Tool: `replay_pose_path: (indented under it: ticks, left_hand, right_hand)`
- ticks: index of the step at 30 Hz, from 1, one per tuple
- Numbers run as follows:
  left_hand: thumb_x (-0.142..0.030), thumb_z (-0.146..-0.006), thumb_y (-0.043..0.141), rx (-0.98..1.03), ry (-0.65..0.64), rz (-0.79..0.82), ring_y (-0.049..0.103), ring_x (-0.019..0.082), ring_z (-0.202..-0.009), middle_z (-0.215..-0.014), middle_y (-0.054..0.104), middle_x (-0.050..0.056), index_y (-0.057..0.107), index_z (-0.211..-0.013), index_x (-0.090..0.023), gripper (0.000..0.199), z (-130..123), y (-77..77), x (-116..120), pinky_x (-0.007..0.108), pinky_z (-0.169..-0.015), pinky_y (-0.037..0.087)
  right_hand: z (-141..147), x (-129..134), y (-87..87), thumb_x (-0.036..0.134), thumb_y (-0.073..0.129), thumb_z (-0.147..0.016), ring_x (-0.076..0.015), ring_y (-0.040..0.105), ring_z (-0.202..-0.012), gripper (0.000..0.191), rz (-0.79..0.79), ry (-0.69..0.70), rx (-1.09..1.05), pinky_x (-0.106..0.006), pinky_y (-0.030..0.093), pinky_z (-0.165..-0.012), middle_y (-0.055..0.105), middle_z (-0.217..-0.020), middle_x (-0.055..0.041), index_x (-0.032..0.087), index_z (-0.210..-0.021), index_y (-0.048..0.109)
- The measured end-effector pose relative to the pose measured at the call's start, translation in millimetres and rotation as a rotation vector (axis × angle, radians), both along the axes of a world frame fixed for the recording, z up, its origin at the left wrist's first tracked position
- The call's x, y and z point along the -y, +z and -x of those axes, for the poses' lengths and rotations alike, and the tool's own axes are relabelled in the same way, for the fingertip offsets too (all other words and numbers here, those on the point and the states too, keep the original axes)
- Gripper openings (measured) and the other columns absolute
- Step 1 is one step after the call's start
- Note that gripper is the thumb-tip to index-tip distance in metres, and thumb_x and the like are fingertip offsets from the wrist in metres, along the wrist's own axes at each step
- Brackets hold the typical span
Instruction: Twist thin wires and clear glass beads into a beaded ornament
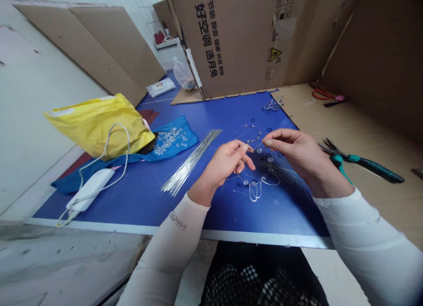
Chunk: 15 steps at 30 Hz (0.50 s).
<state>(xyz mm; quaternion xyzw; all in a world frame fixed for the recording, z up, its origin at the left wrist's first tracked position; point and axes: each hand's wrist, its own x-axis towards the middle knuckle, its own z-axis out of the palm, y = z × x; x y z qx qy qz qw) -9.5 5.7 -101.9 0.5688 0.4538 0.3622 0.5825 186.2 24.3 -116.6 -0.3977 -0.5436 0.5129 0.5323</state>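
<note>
From far away, I have both hands over the blue counter (185, 213), and the bead string (270, 160) is between and just below them. My left hand (228, 161) pinches the string near its top with thumb and finger, and its other fingers curl loosely. My right hand (297, 154) pinches a thin wire (258, 145) close by, thumb against finger. I think the step is working a wire end next to a clear bead, but the fingers hide the exact spot. To me, the next move calls for a soft, steady pinch, since wire this thin could bend or slip. More clear beads (253, 126) lie just past the hands, near some little black rings (253, 119). Over to the left, the yellow bag (102, 125) lies on the blue cloth (188, 125), and I can't see what is in it. The cloth has a heap of loose beads (167, 141) on it, and a bunch of straight wires (191, 163) lies between it and my left hand. Farther back, a clear bag (181, 70) has something small at the bottom, too blurry to name. A white case (161, 87) sits near it, and I can't tell what it holds. The pliers (376, 167) rest on brown card (350, 125) near my right hand.
</note>
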Motion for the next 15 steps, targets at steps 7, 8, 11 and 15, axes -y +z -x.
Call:
replay_pose_path:
  ticks: [7, 8, 11, 15]
  left_hand:
    - [-0.028, -0.103, 0.045, 0.004, 0.012, -0.011, 0.043, 0.004, -0.041, -0.063, 0.069, 0.001, 0.057, -0.097, -0.016, 0.019, 0.9, -0.6, -0.5, 0.018, -0.044, 0.031]
    - [-0.028, -0.103, 0.045, 0.007, 0.017, -0.012, 0.043, 0.004, -0.041, -0.063, 0.069, 0.001, 0.057, -0.096, -0.016, 0.019, 0.9, -0.3, -0.4, 0.018, -0.044, 0.031]
    - [-0.028, -0.103, 0.045, 0.024, 0.044, -0.011, 0.043, 0.004, -0.04, -0.061, 0.068, 0.001, 0.056, -0.095, -0.016, 0.018, 0.2, 0.9, 0.1, 0.018, -0.044, 0.03]
    - [-0.028, -0.103, 0.045, 0.031, 0.058, -0.007, 0.043, 0.004, -0.04, -0.061, 0.068, 0.001, 0.056, -0.094, -0.016, 0.019, -0.4, 1.8, 0.6, 0.018, -0.043, 0.029]
  right_hand:
    - [-0.3, 0.9, 1.0, 0.036, 0.087, -0.068, -0.0182, 0.062, -0.081, 0.014, -0.086, -0.015, 0.038, -0.035, 0.048, -0.081, 0.072, -0.082, -0.0015, 0.026, -0.072, 0.077]
    - [-0.6, 1.1, 1.8, 0.036, 0.086, -0.068, -0.0189, 0.063, -0.082, 0.014, -0.112, -0.013, 0.055, -0.036, 0.049, -0.081, 0.072, -0.084, -0.0018, 0.027, -0.072, 0.077]
    - [-1.2, 1.5, 3.3, 0.035, 0.085, -0.072, -0.0216, 0.063, -0.088, 0.009, -0.227, -0.036, 0.139, -0.039, 0.049, -0.086, 0.071, -0.086, -0.0027, 0.029, -0.073, 0.078]
    - [-1.3, 2.5, 3.2, 0.031, 0.081, -0.078, -0.024, 0.063, -0.095, 0.003, -0.339, -0.078, 0.229, -0.043, 0.047, -0.093, 0.07, -0.087, -0.0032, 0.031, -0.076, 0.079]
